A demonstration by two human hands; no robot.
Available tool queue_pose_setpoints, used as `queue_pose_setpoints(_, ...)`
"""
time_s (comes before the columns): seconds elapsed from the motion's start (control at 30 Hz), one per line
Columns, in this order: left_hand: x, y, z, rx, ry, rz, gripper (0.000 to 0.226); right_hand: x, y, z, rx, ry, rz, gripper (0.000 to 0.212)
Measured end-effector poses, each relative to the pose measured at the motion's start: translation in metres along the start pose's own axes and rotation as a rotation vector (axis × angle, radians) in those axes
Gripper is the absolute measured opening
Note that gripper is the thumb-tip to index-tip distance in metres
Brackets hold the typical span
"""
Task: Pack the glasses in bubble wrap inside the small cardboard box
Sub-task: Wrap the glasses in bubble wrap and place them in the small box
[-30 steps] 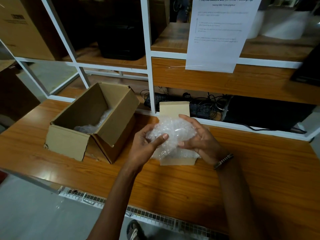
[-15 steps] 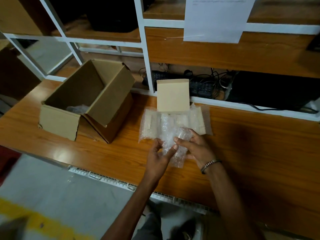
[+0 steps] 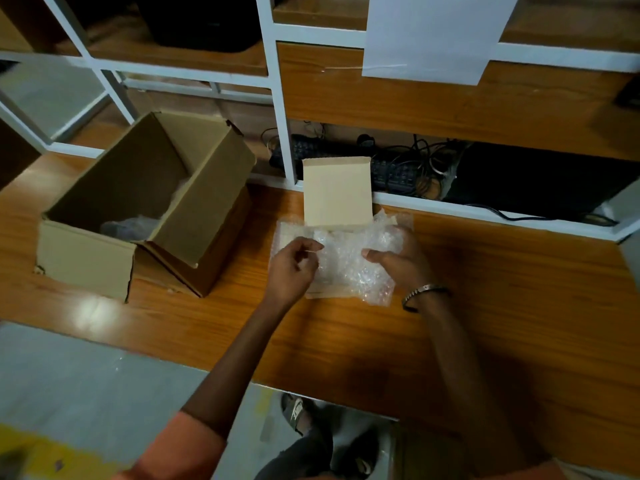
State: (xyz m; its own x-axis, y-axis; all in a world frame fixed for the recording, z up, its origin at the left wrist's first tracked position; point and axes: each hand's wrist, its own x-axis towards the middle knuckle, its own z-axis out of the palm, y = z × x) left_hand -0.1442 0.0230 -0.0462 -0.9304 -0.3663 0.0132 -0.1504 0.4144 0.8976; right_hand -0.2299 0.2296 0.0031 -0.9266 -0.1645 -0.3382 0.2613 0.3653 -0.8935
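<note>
A small pale cardboard box [image 3: 337, 194] stands on the wooden table with its lid flap upright. A bundle of clear bubble wrap [image 3: 346, 259] lies across the box's open top. My left hand [image 3: 294, 266] pinches the wrap's left side between thumb and fingers. My right hand [image 3: 398, 259] grips its right side. The wrap is too cloudy to show glasses inside. Another sheet of wrap lines the box and sticks out on both sides.
A larger brown cardboard box [image 3: 86, 256] sits open at the left with some wrap in its bottom. White shelf frames [image 3: 285, 143] rise behind the table, with a keyboard and cables [image 3: 394, 168] underneath. A paper sheet [image 3: 429, 36] hangs above.
The bubble-wrap bundle has come down from above the table onto the small box. My hands have spread apart to its two sides. The camera has tilted downward.
</note>
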Motion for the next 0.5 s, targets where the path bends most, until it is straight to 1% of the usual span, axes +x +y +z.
queue_pose_setpoints(0.07, 0.028, -0.007, -0.001, 0.235, -0.047, 0.059, 0.032, 0.019, -0.013, 0.006, -0.145, 0.010, -0.073, 0.074)
queue_pose_setpoints(0.13, 0.053, -0.018, 0.001, 0.463, -0.151, 0.134, 0.053, 0.038, -0.024, 0.015, -0.325, 0.008, -0.099, 0.078)
queue_pose_setpoints(0.2, 0.067, -0.029, 0.004, 0.648, -0.287, 0.209, 0.071, 0.055, -0.028, 0.026, -0.533, -0.042, -0.078, 0.082)
queue_pose_setpoints(0.27, 0.074, -0.041, 0.007, 0.775, -0.389, 0.254, 0.081, 0.070, -0.026, 0.037, -0.675, -0.106, -0.033, 0.081)
queue_pose_setpoints(0.33, 0.076, -0.053, 0.007, 0.822, -0.411, 0.291, 0.083, 0.079, -0.019, 0.046, -0.772, -0.147, 0.022, 0.084)
queue_pose_setpoints(0.4, 0.077, -0.062, 0.006, 0.825, -0.393, 0.320, 0.082, 0.084, -0.010, 0.054, -0.828, -0.160, 0.080, 0.087)
queue_pose_setpoints(0.5, 0.075, -0.073, 0.002, 0.798, -0.364, 0.364, 0.080, 0.084, -0.002, 0.067, -0.894, -0.148, 0.065, 0.088)
